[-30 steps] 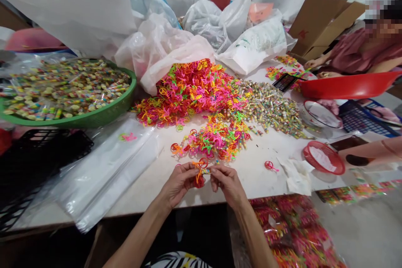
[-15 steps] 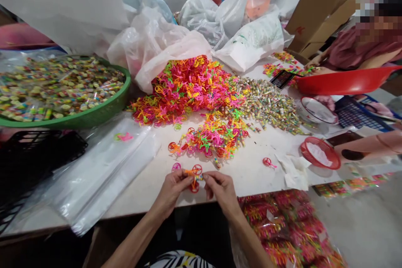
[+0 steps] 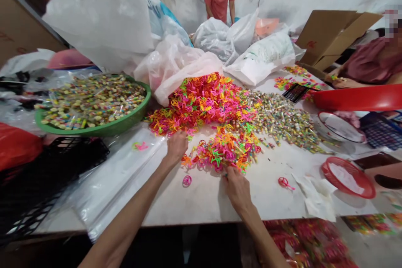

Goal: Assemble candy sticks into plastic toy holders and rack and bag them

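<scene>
Left hand curled beside neon plastic loop heap; right hand pressed at smaller loop heap, grip unclear. Wrapped candy rolls lie loose on surface; filled packets below.

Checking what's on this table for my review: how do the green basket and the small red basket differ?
The green basket is far larger than the red mesh basket. The green holds packets of wrapped sweets, the red something white. Both are round and shallow.
</scene>
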Demonstrator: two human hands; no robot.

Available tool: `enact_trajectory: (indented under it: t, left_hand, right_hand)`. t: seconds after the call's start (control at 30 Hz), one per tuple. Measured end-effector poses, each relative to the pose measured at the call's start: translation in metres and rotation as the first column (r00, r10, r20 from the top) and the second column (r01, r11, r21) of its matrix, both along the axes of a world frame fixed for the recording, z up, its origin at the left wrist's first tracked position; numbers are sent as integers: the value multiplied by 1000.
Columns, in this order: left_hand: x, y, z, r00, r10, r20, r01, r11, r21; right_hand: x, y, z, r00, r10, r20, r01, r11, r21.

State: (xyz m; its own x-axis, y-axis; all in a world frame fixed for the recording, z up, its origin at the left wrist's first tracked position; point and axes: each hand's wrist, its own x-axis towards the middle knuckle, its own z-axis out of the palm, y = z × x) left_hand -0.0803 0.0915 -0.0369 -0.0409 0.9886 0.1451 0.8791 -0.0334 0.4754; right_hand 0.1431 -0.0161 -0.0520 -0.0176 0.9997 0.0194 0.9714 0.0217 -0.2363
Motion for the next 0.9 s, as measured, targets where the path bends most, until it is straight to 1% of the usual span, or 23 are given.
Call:
enact_trajectory:
  t: [0.03,0.07,0.1,0.17,0.23,0.3,0.37,0.47,0.53,0.63,0.7,0.77,0.83,0.9]
  left_hand:
    - [5,9,-1,999,-26,-43,25,1000,-8]
    - [10,17,-2,995,-51,-82,50,999,-15]
    - [14,24,-3,991,-74,-113,72,997,-19]
    - [23,36,-7,982,-102,-157,99,995,-23]
    - [28,44,-12,978,-109,-179,106,994,-28]
    - [29,49,-18,978,-110,-178,106,994,-35]
    - [26,48,-25,981,-115,-158,111,993,-32]
    - [18,42,-30,987,-128,-101,127,992,-15]
    - [12,36,-29,991,-128,-41,128,992,4]
    - [5,27,-22,991,-101,86,98,994,40]
    - [1,20,-15,979,-58,196,47,997,62]
    - [-2,8,-8,945,3,326,-23,998,58]
    - [-4,-12,-3,888,54,457,-68,998,13]
    - [-4,-37,2,824,71,563,-50,997,-54]
  right_hand:
    - [-3,0,-3,1000,-18,14,18,1000,-16]
    - [-4,0,-4,1000,-25,-11,25,1000,-17]
    - [-4,0,-4,997,-23,-69,23,1000,-7]
    - [0,-2,-2,969,-17,-247,18,1000,4]
    - [5,-6,-1,897,-39,-440,33,999,-21]
    - [7,-12,-1,798,-79,-597,51,997,-64]
    - [6,-18,-1,686,-106,-720,51,994,-97]
    - [0,-26,2,528,-154,-835,39,987,-157]
    - [-4,-30,5,420,-207,-884,42,977,-209]
    - [-7,-32,10,235,-294,-926,44,955,-292]
    - [-8,-32,13,130,-328,-935,48,945,-325]
    - [-10,-30,16,41,-342,-939,72,938,-338]
    - [-14,-25,19,-33,-350,-936,90,932,-352]
    - [-21,-19,23,-75,-343,-936,98,932,-349]
